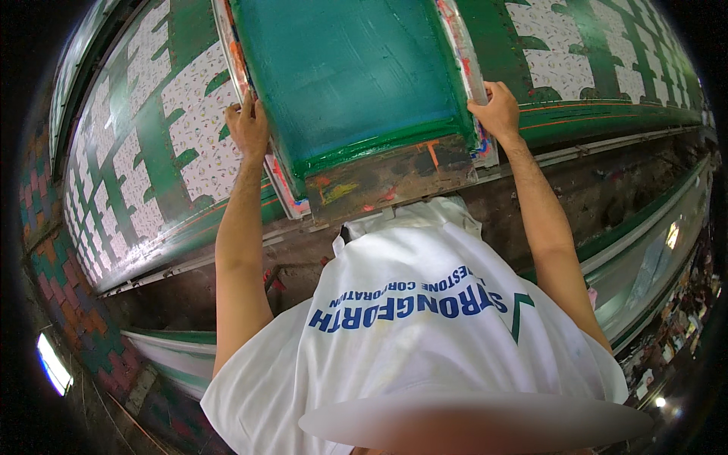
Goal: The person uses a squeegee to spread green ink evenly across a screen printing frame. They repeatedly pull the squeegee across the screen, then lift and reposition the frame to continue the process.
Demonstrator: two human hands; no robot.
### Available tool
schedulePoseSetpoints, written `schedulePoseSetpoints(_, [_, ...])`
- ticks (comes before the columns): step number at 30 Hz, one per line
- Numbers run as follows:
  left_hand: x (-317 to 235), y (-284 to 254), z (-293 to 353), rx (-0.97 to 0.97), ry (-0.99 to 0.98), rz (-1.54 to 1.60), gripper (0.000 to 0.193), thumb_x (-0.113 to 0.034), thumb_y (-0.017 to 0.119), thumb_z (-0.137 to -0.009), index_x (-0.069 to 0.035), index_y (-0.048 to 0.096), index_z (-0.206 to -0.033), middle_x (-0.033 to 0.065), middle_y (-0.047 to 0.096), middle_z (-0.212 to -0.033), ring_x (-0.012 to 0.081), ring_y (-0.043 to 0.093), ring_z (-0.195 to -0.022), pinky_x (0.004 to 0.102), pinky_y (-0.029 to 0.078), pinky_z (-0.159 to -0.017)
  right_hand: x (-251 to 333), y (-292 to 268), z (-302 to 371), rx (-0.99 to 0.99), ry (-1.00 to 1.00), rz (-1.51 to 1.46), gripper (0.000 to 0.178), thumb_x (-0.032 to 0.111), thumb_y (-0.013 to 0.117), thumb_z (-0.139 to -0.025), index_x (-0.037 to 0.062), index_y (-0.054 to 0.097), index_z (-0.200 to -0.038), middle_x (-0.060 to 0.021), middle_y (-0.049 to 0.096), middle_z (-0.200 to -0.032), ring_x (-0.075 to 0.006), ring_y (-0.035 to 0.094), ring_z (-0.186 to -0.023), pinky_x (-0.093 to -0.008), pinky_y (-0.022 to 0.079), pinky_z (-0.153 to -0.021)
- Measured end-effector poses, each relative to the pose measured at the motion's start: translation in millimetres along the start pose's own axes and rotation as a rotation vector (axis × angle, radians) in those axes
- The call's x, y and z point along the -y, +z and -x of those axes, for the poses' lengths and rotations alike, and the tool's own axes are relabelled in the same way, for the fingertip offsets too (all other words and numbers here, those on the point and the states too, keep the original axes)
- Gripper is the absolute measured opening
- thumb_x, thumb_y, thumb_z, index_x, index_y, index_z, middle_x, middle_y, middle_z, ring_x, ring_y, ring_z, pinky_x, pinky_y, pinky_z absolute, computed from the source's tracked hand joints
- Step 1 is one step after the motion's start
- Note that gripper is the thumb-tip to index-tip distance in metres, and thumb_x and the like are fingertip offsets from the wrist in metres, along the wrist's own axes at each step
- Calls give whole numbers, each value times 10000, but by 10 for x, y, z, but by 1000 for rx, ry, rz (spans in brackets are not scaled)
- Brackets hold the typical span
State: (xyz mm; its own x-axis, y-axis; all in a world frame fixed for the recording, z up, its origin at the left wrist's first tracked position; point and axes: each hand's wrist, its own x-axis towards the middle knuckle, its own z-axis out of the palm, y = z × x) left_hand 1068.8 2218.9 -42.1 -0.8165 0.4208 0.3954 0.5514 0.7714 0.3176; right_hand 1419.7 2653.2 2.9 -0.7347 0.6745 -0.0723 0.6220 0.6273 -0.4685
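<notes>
A screen-printing frame [349,68] with a teal mesh lies in front of me over a long green table. Its side bars are pale and smeared with red, orange and blue paint. My left hand [248,130] grips the left side bar [233,54], fingers bent over its outer edge. My right hand [497,114] is closed round the right side bar [461,57], at about the same height. Wet-looking green ink [383,142] lines the near end of the mesh. The near end bar [394,178] is dark and paint-stained, close to my shirt.
White printed fabric pieces [201,125] lie in rows on the green table [189,38] at left, and more fabric pieces [557,64] at right. A metal rail [171,267] runs along the table's near edge. Behind me is another long table [644,258]; coloured paving [68,280] shows at far left.
</notes>
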Motion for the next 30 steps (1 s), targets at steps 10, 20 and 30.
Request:
schedulePoseSetpoints(10, [-638,151,61,19,12,-24,411,-250,738,-953,-164,742,-1355,152,591,-1025,323,577,-1022,444,495,-908,-654,-144,-108,-40,-56,-10,441,296,837,-780,52,718,-1128,-94,674,-1002,-293,703,-892,-439,567,-785])
schedulePoseSetpoints(20, [-655,216,131,32,-33,-93,433,-286,733,-955,-216,725,-1382,125,591,-1032,317,590,-1039,452,514,-894,-706,-162,-106,11,-39,-28,442,311,815,-805,67,713,-1159,-100,673,-1048,-308,701,-956,-444,563,-822])
schedulePoseSetpoints(30, [-697,355,216,81,-130,-90,425,-359,704,-968,-235,733,-1373,130,616,-1072,315,607,-1068,457,518,-921,-619,-149,-27,63,-7,-32,554,342,802,-894,18,662,-1321,-182,654,-1217,-368,662,-1096,-465,540,-957])
